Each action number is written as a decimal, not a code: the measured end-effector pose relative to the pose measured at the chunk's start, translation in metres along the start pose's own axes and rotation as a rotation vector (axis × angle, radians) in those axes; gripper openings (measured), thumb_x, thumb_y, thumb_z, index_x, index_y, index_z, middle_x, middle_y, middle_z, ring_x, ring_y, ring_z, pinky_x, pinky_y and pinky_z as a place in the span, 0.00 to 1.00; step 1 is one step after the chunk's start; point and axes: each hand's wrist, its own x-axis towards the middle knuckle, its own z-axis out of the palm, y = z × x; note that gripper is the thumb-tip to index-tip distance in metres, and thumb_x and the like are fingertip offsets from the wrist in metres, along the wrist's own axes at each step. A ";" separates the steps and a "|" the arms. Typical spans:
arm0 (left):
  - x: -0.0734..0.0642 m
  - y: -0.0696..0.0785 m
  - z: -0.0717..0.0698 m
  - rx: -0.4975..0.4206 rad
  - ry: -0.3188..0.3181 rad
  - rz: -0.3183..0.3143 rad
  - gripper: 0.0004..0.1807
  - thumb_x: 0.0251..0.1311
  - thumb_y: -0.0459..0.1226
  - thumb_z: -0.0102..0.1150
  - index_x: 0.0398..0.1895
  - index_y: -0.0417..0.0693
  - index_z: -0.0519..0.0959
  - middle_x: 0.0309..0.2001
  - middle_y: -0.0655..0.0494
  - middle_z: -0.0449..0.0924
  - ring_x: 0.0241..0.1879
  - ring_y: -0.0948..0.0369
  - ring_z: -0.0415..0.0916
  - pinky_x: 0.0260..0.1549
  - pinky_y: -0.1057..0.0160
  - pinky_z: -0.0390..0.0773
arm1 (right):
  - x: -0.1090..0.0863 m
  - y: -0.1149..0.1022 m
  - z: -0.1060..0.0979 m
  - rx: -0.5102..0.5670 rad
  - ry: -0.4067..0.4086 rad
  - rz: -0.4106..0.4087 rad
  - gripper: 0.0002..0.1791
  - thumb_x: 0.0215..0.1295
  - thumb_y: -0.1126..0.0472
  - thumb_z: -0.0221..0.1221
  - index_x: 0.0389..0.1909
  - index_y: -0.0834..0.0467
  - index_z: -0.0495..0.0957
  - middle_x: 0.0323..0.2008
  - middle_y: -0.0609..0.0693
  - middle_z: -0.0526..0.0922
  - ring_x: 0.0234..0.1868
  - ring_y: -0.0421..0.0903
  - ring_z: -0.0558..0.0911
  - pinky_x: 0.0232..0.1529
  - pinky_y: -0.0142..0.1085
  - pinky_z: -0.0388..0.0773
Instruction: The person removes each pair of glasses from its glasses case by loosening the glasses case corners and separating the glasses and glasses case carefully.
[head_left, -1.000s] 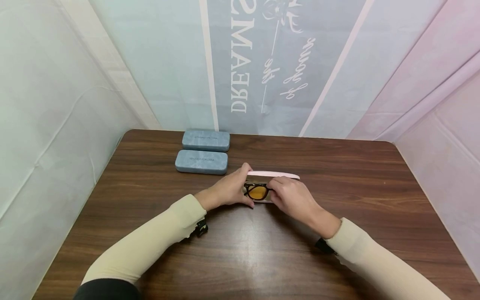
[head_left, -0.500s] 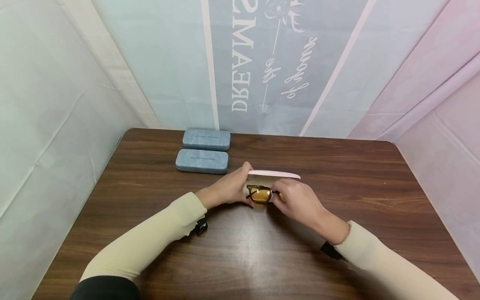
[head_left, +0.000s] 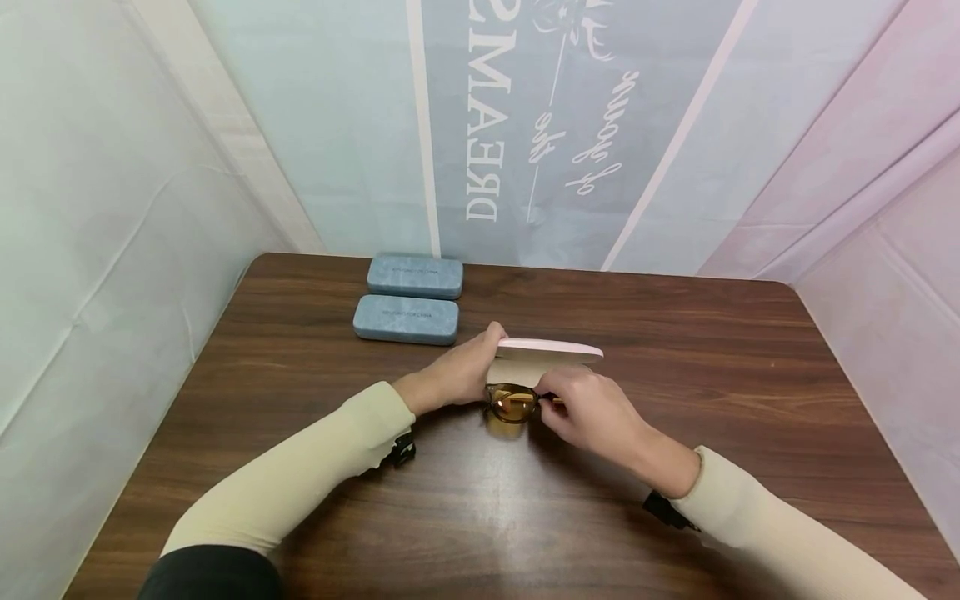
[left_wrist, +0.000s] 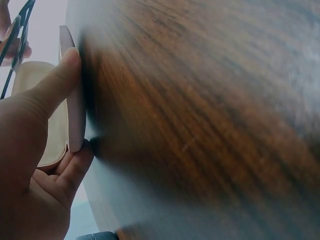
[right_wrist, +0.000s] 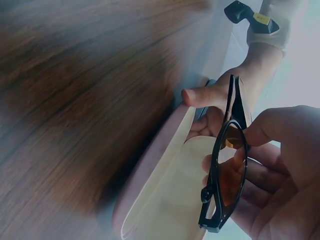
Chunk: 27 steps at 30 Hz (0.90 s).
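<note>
Although in the right hand [head_left: 592, 410], glasses [head_left: 513, 403] partly behind it from above.

Glasses [head_left: 514, 404] before open case [head_left: 551, 347], closed case [head_left: 406, 321] farther left, second case [head_left: 416, 277] behind that

The glasses [head_left: 513, 405] look glossy plastic, the table [head_left: 465, 508] (wood-grained) smooth

I couldn't read the tiny lettering [head_left: 407, 314] on the front blue case [head_left: 405, 330]; the right hand [head_left: 592, 408] hid part of the glasses [head_left: 513, 405], which the left wrist view cropped.
</note>
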 end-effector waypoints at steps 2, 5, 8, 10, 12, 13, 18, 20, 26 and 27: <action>0.001 0.000 0.000 0.008 -0.002 -0.002 0.37 0.53 0.35 0.78 0.57 0.42 0.59 0.53 0.43 0.76 0.48 0.55 0.77 0.52 0.57 0.77 | 0.000 -0.002 0.001 -0.005 -0.002 -0.012 0.10 0.53 0.72 0.65 0.28 0.52 0.80 0.25 0.40 0.77 0.27 0.38 0.73 0.28 0.36 0.74; 0.001 0.000 0.000 0.013 -0.011 -0.021 0.38 0.53 0.37 0.78 0.58 0.43 0.60 0.54 0.44 0.75 0.48 0.55 0.77 0.51 0.58 0.78 | 0.000 -0.005 0.002 -0.004 -0.006 -0.038 0.10 0.53 0.71 0.65 0.28 0.52 0.80 0.25 0.40 0.78 0.26 0.38 0.74 0.29 0.37 0.76; 0.002 -0.001 0.000 0.018 -0.021 -0.028 0.41 0.50 0.41 0.81 0.58 0.43 0.60 0.55 0.45 0.75 0.49 0.56 0.77 0.51 0.59 0.77 | 0.000 -0.008 0.004 0.012 -0.024 -0.066 0.08 0.53 0.71 0.65 0.29 0.53 0.82 0.28 0.42 0.83 0.28 0.38 0.79 0.30 0.37 0.79; 0.002 -0.001 0.000 0.019 -0.028 -0.027 0.44 0.48 0.44 0.82 0.59 0.43 0.60 0.55 0.46 0.75 0.50 0.57 0.77 0.51 0.59 0.77 | 0.000 -0.010 0.007 0.026 -0.040 -0.074 0.07 0.54 0.70 0.65 0.31 0.55 0.83 0.30 0.44 0.85 0.30 0.39 0.82 0.32 0.37 0.81; 0.002 -0.001 -0.001 0.015 -0.036 -0.032 0.47 0.46 0.47 0.83 0.59 0.43 0.59 0.55 0.47 0.74 0.50 0.58 0.76 0.51 0.60 0.77 | 0.000 -0.013 0.009 0.041 -0.061 -0.073 0.07 0.54 0.70 0.65 0.32 0.55 0.84 0.31 0.44 0.86 0.31 0.39 0.83 0.34 0.37 0.81; 0.002 -0.001 -0.001 0.011 -0.040 -0.037 0.47 0.45 0.49 0.83 0.59 0.43 0.59 0.55 0.47 0.74 0.50 0.58 0.76 0.51 0.60 0.77 | 0.000 -0.014 0.011 0.048 -0.070 -0.071 0.07 0.54 0.69 0.65 0.32 0.56 0.84 0.31 0.44 0.86 0.32 0.39 0.83 0.35 0.37 0.81; 0.000 0.000 -0.003 -0.018 -0.057 -0.070 0.50 0.42 0.52 0.84 0.61 0.45 0.59 0.57 0.48 0.74 0.50 0.59 0.76 0.52 0.61 0.76 | 0.000 -0.021 0.017 0.096 -0.119 -0.073 0.07 0.55 0.69 0.65 0.32 0.53 0.83 0.30 0.40 0.84 0.30 0.35 0.79 0.33 0.34 0.79; 0.000 0.000 -0.003 -0.020 -0.057 -0.075 0.50 0.42 0.51 0.84 0.61 0.45 0.59 0.57 0.48 0.74 0.51 0.59 0.76 0.52 0.61 0.76 | -0.001 -0.024 0.020 0.117 -0.135 -0.080 0.07 0.55 0.69 0.66 0.31 0.53 0.83 0.30 0.39 0.82 0.29 0.34 0.77 0.32 0.33 0.78; 0.001 0.000 -0.002 -0.006 -0.048 -0.067 0.49 0.43 0.50 0.84 0.60 0.45 0.59 0.57 0.48 0.74 0.51 0.58 0.76 0.53 0.60 0.76 | 0.001 -0.027 0.026 0.154 -0.167 -0.106 0.08 0.55 0.68 0.66 0.29 0.52 0.81 0.28 0.37 0.80 0.29 0.33 0.75 0.32 0.31 0.76; 0.001 0.000 -0.002 -0.004 -0.048 -0.068 0.49 0.44 0.51 0.84 0.60 0.45 0.59 0.57 0.48 0.74 0.51 0.58 0.76 0.53 0.60 0.76 | 0.001 -0.028 0.027 0.162 -0.176 -0.105 0.08 0.55 0.68 0.67 0.29 0.51 0.81 0.29 0.37 0.80 0.29 0.33 0.76 0.33 0.31 0.76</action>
